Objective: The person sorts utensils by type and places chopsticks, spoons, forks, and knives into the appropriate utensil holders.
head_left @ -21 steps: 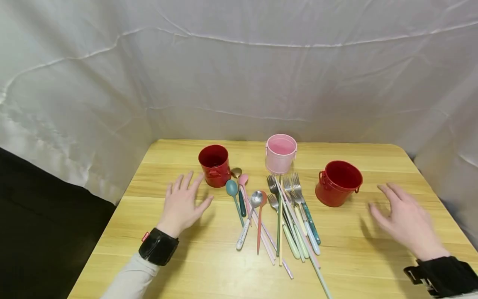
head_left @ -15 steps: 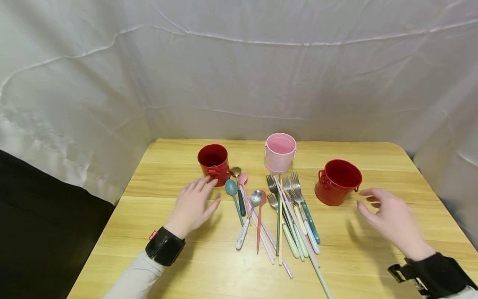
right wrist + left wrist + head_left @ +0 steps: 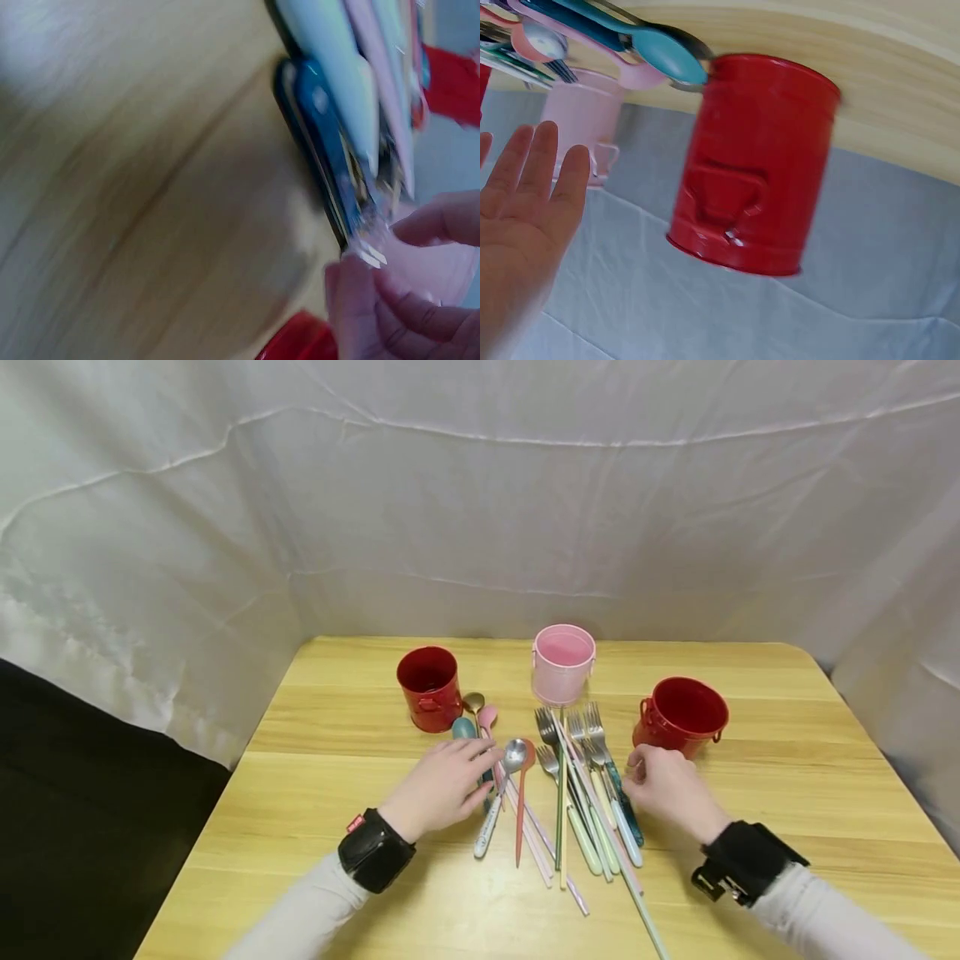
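Head view: wooden table (image 3: 810, 735), pale cloth (image 3: 480, 518) behind. Left hand (image 3: 442, 783) is over the spoons on the left, palm down, fingers reaching right; it covers much of the teal spoon (image 3: 463, 727) and its fingertips come close to the silver spoon (image 3: 489, 827). Contact is hard to make out from where I stand. Pink spoon (image 3: 487, 717), bronze-headed spoon (image 3: 473, 701) and orange-red spoon (image 3: 520, 810) lie around there. Right hand (image 3: 670, 787) is at the right edge of the fork pile, fingers bent, right beside the teal-handled fork (image 3: 634, 831); near red bucket's base. Left red bucket (image 3: 436, 712) and pink bucket (image 3: 558, 685) stand farther back, right red bucket (image 3: 660, 732) just beyond the right hand. Chopsticks, including a green chopstick (image 3: 560, 810), cross the forks in the middle.

Left wrist view: fingers extended, palm bare, nothing held. Left red bucket is beside the hand, teal spoon head next to its rim, pink bucket behind the fingers.

Right wrist view: thumb and fingers bent around the metal part of the teal-handled fork, narrow gap between them; blurred, can't tell if they grip it. Light blue handle (image 3: 330, 67) alongside.
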Available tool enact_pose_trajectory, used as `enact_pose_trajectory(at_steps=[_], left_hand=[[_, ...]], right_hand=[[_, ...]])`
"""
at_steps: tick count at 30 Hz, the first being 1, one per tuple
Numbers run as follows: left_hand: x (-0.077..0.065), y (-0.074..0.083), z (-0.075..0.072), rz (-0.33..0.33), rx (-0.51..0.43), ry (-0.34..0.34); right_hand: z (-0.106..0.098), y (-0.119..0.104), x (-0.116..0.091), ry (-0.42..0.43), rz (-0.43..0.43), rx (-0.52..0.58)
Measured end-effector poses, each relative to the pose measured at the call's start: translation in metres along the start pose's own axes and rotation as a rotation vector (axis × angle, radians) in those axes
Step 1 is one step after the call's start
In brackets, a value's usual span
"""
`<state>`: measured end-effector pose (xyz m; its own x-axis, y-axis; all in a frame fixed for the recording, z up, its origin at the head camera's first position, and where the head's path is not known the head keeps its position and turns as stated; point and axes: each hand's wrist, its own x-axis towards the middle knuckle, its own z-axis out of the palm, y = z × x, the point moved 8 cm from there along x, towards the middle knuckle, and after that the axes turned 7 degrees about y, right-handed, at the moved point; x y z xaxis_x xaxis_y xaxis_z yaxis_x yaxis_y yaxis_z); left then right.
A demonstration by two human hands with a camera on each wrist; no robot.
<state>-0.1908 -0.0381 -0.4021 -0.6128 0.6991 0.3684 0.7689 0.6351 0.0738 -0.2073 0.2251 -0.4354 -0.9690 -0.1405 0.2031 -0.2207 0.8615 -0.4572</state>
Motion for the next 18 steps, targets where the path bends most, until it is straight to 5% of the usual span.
enact_pose_trajectory(at_steps=[13, 18], left_hand=[[0.006, 0.015, 0.017, 0.050, -0.018, -0.041], [0.007, 0.017, 0.017, 0.079, -0.014, 0.002]], right_hand=[[0.032, 0.002, 0.014, -0.179, 0.124, -0.097], [0.035, 0.008, 0.016, -0.208, 0.151, -0.109]])
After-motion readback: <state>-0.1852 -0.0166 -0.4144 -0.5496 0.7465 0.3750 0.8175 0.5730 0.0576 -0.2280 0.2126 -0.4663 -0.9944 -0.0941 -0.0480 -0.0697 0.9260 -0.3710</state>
